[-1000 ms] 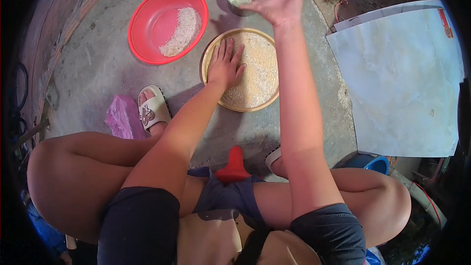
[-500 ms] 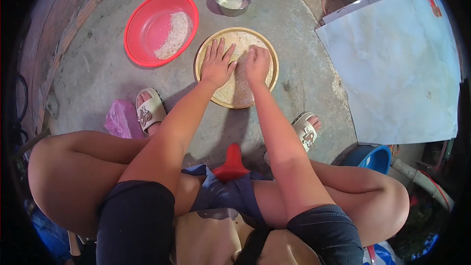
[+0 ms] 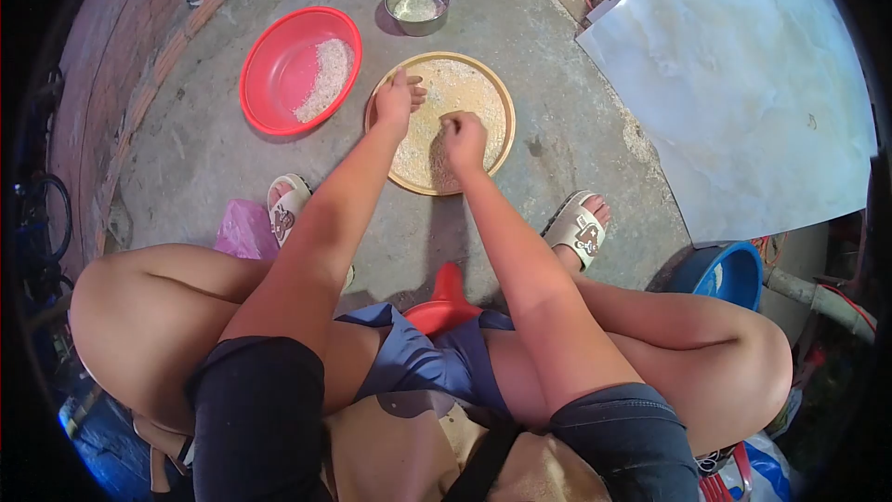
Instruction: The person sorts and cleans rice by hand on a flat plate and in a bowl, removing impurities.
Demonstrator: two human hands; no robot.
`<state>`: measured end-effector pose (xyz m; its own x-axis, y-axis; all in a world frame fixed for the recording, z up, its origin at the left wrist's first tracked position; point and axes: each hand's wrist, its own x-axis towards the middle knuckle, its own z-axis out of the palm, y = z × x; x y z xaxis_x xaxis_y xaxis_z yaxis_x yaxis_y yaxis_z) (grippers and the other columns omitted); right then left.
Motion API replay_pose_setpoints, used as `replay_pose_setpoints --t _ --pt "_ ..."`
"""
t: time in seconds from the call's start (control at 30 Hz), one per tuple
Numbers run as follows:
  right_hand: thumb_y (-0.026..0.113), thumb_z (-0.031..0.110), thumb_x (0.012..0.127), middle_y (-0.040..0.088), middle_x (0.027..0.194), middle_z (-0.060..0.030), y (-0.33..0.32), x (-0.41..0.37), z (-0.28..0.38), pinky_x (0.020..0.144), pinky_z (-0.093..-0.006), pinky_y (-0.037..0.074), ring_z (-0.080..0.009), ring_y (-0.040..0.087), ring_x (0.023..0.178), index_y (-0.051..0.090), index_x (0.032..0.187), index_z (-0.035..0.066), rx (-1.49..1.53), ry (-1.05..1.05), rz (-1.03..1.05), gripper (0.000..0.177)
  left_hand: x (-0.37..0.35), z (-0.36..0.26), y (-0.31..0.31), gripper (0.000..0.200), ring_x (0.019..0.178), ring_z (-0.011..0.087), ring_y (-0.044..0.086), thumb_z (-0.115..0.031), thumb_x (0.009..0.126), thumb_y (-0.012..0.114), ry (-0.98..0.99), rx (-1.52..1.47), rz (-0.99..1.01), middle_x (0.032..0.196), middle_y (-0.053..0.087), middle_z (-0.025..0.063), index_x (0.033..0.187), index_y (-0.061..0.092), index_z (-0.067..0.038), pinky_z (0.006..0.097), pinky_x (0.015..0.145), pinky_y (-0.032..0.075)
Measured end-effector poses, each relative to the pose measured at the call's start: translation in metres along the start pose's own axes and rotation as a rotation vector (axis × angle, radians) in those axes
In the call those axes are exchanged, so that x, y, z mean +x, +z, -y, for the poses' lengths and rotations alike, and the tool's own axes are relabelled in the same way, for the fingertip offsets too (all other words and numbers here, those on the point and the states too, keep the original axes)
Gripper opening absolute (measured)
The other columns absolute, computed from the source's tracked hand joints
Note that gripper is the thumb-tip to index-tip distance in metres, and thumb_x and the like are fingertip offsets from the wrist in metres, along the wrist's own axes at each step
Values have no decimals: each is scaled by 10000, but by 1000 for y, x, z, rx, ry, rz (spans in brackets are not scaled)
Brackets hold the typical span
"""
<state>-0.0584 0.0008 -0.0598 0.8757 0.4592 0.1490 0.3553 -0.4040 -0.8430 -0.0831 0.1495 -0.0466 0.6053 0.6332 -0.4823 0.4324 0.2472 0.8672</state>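
Round tray (image 3: 510,130) with grain (image 3: 465,84) spread over it sits on the concrete floor, upper centre of frame, between the person's two sandals (image 3: 283,209).

Hands now:
- Left hand (image 3: 395,98): at the tray's left rim, fingers drawn in and lying over the edge of the grain. Can't tell if it grips the rim or only rests there.
- Right hand (image 3: 463,137): near tray centre, fingertips bunched together and pointing down into the grain, a pinching pose. Too small to see whether anything is between them.

Delta vs 1 s ago:
- The right hand was up at the top of frame by the steel bowl (image 3: 390,2), fingers spread. It has since come down onto the tray and closed up.
- The left hand was flat and splayed on the grain. It has slid to the rim with the fingers pulled in.
- The camera has tipped a bit; tray and bowls sit slightly higher in frame, otherwise unmoved.

My read: the reach to the bowl is over and both hands are back on the tray, left steadying, right picking at the grain.

Around it: red basin (image 3: 269,56) with a strip of grain, upper left, apart from the tray. Pale slab (image 3: 743,84) upper right. Blue tub (image 3: 720,274) right of centre. Pink bag (image 3: 243,228) by the left sandal.
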Motion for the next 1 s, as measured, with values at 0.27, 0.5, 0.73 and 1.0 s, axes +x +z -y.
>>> replay_pose_setpoints --t 0.27,0.5,0.73,1.0 --pt "584 102 844 666 872 -142 -12 58 35 655 -299 504 -177 638 736 634 941 -22 468 262 403 165 -1 1 24 405 678 196 572 -357 972 319 -414 -683 189 820 586 84 923 555 -31 314 619 495" --pt "588 309 820 445 1293 -208 -43 15 -20 1002 -423 326 -372 422 1180 481 1218 -13 -616 -255 127 523 21 15 -4 364 738 152 553 -251 965 355 -395 -638 126 854 593 89 972 587 29 276 691 488" --pt "568 128 787 467 1221 -193 -26 -19 -4 890 -379 431 -326 477 1076 506 1135 -13 -586 -186 277 380 8 25 -15 350 830 222 594 -239 958 364 -405 -606 31 916 601 151 1030 537 56 326 773 512" --pt "584 79 792 658 787 -145 -11 51 1 662 -326 490 -236 637 716 647 854 -3 91 233 -7 121 5 19 11 329 783 254 607 -257 952 362 -421 -609 83 878 608 136 992 544 15 354 744 526"
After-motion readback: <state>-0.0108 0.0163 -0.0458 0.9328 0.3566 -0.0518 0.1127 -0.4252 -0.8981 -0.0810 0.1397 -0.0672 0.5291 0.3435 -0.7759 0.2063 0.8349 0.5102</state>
